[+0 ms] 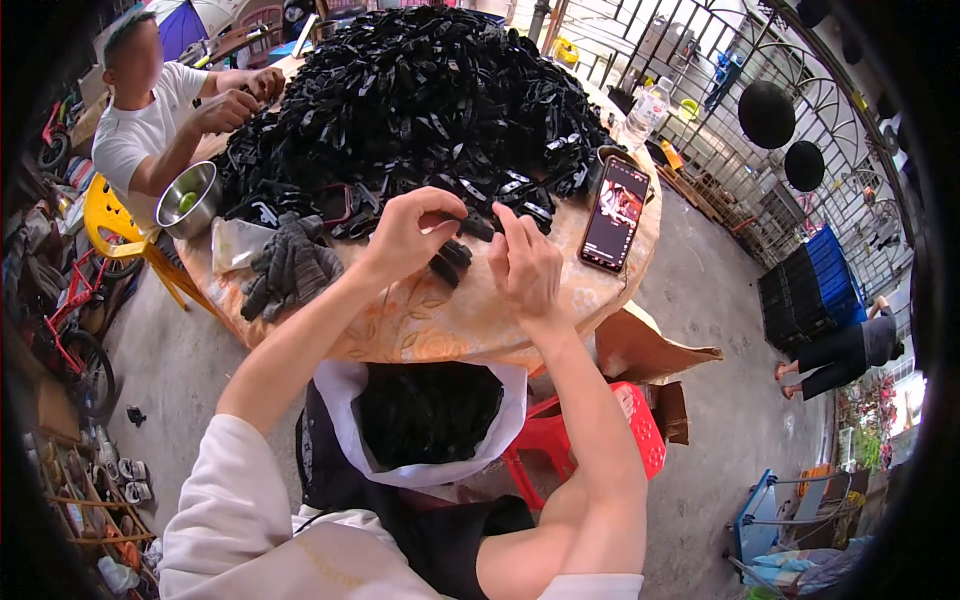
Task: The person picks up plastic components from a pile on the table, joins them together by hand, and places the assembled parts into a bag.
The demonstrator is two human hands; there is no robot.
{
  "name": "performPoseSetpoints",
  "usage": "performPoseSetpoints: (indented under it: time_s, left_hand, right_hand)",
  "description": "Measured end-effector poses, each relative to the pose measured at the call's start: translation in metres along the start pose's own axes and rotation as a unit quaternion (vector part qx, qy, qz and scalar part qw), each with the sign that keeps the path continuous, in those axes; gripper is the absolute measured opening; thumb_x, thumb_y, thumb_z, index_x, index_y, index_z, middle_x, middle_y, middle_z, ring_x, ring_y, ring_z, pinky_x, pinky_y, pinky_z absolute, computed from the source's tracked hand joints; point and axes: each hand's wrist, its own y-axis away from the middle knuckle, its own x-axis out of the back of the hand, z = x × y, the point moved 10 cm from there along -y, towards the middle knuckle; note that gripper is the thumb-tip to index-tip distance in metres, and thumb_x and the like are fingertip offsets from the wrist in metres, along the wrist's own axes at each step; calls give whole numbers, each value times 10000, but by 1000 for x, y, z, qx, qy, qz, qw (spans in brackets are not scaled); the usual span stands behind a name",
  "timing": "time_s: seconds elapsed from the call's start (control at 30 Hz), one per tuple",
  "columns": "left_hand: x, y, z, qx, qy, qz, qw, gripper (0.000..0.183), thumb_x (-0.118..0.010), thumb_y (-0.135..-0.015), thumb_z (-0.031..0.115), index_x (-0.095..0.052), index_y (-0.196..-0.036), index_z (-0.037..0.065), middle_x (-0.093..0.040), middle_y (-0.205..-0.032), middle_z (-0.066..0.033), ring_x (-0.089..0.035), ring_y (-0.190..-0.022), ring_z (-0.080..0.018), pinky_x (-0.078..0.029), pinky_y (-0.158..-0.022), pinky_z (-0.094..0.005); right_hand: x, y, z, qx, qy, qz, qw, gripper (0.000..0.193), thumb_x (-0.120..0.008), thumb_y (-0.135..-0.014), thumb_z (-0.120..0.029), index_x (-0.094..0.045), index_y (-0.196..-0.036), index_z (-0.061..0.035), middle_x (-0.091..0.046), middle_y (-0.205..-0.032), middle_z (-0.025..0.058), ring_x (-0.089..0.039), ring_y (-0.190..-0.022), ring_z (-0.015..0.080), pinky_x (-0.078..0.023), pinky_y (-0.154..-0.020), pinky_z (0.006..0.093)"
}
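Note:
A large heap of small glossy black plastic pieces covers the far part of a round table with a floral orange tablecloth. Over the near edge of the heap, my left hand is curled, thumb and fingers pinching a black plastic piece. My right hand is beside it, index finger raised and the others bent in; what they hold, if anything, is hidden. Between the hands lie more dark pieces on the cloth. Below the table edge, a white sack stands open, filled with black pieces.
A phone with its screen lit leans at the table's right. Grey gloves and a metal bowl are at the left. Across there, a person in white handles something small. A red stool and cardboard stand by my right.

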Motion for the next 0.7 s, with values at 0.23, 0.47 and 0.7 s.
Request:
performPoseSetpoints:
  time_s: [0.23, 0.47, 0.7]
  left_hand:
    - [-9, 7, -2, 71, 52, -54, 995, 221, -623, -820, -135, -648, -1023, -51, -661, -1002, -65, -628, -940, -120, -538, -830, -257]
    - [-14, 11, 7, 31, 86, -68, 993, 220, -658, -811, -71, -650, -1030, -68, -683, -948, -92, -650, -888, -132, -539, -797, -267]
    - [-16, 11, 2, 80, 126, -67, 987, 245, -654, -834, -46, -634, -1077, -59, -672, -971, -89, -639, -905, -138, -533, -819, -272]
  right_hand:
    - [3, 1, -13, 54, 20, 24, 998, 355, -696, -807, -89, -596, -1140, -19, -561, -909, 93, -566, -857, 271, -509, -707, 368]
    - [-5, 4, -12, 50, -8, -25, 998, 333, -739, -752, -94, -626, -1064, -59, -568, -906, 69, -566, -846, 264, -506, -698, 369]
    - [-2, 1, -20, 58, 2, -40, 998, 342, -746, -744, -97, -634, -1065, -67, -555, -889, 62, -552, -813, 252, -502, -680, 362]
